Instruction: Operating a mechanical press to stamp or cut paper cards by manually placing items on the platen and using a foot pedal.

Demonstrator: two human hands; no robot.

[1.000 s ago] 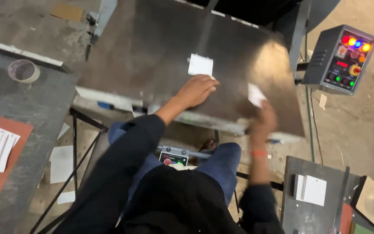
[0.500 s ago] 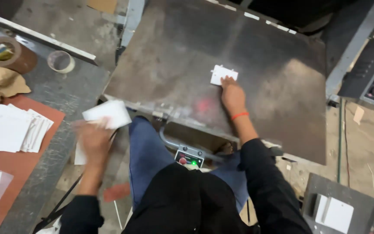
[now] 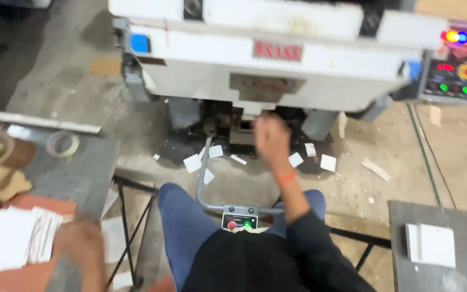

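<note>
My right hand [image 3: 270, 138] is raised in front of the lower part of a white press machine [image 3: 277, 59]. It is blurred, its fingers point up and nothing shows in it. My left hand [image 3: 82, 243] is low at the left, also blurred. It lies at the edge of a stack of white cards [image 3: 12, 238] on a reddish mat [image 3: 33, 205] on the grey side table [image 3: 82, 173]. I cannot tell whether it holds a card. My legs in blue trousers sit between the two.
A control box [image 3: 458, 59] with coloured lights hangs at the machine's right. A small switch box [image 3: 239, 219] with a green light sits on a bent tube by my knees. White scraps [image 3: 328, 162] litter the floor. A tape roll [image 3: 63, 143] lies left. A white stack [image 3: 431, 243] rests on the right table.
The flat metal plate is gone from view and the machine's white front now faces me. My right hand left the card on the plate and drew back. My left hand carried its card to the stack.
</note>
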